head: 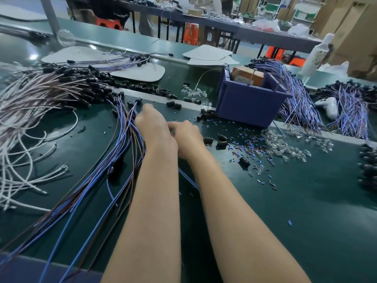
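Blue and brown wires (95, 180) are fanned out across the left half of the green table (306, 211), running from the near edge up to the middle, where both hands are; a few of them have small black caps on their far ends. The left hand (152, 127) sits right on top of where the bunch converges, back of the hand up, fingers curled down and away from the camera, with the wires passing under its wrist and forearm. The right hand (186, 135) is pressed up against it, thumb side touching the left hand, fingers also curled under. Honestly I can't tell what either hand is pinching, because the fingertips are hidden and that spot is blurry.

Just to the right of the right hand are some loose black caps (222, 139) lying on the table; past those there's a scatter of tiny blue and brown sleeve bits (247, 149), then a pile of clear bulbs (285, 148). Behind all that is a purple bin (244, 107) with a brown cardboard box (247, 75) in it; a big capped wire bundle (295, 103) drapes down the bin's right side. Over on the far left there's a pinkish wire bundle (36, 99) with black caps, and white cords (26, 170) curl on the table in front of it.
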`<state>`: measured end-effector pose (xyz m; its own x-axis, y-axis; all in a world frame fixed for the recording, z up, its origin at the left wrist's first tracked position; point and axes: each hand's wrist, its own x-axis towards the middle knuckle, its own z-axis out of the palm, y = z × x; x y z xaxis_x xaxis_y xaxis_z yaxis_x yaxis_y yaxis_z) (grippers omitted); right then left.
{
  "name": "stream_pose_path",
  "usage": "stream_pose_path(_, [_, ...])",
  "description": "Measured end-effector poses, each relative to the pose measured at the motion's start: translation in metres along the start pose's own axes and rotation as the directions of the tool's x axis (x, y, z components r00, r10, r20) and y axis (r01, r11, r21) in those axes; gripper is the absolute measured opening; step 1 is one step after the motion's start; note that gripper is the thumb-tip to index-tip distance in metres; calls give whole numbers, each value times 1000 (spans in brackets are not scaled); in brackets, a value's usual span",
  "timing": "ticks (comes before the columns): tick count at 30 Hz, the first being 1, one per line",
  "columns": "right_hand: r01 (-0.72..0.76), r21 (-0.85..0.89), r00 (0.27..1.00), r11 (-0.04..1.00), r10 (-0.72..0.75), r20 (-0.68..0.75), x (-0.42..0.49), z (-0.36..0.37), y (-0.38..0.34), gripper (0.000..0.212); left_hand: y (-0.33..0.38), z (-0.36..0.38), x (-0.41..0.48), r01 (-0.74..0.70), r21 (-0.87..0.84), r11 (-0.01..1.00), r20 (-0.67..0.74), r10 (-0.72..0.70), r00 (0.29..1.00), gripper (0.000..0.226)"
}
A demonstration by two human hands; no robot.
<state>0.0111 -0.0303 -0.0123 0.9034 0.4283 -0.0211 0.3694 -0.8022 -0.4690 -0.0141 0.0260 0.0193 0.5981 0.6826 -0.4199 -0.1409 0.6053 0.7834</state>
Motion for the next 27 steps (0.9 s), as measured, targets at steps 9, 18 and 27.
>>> stream_pose_path(9, [-192,48,977,980,195,-91,4,4,-5,30,0,-5,6,85,73,994,-3,-85,996,24])
stream_pose_path(18, [-73,884,957,462,281,-68,-4,-40,20,19,-20,9,-5,-327,454,829,375,155,914,23])
stream_pose_path(27, [539,834,681,-120,645,-347,-63,-129,118,11,-55,50,-51,-750,494,439,831,13,556,20])
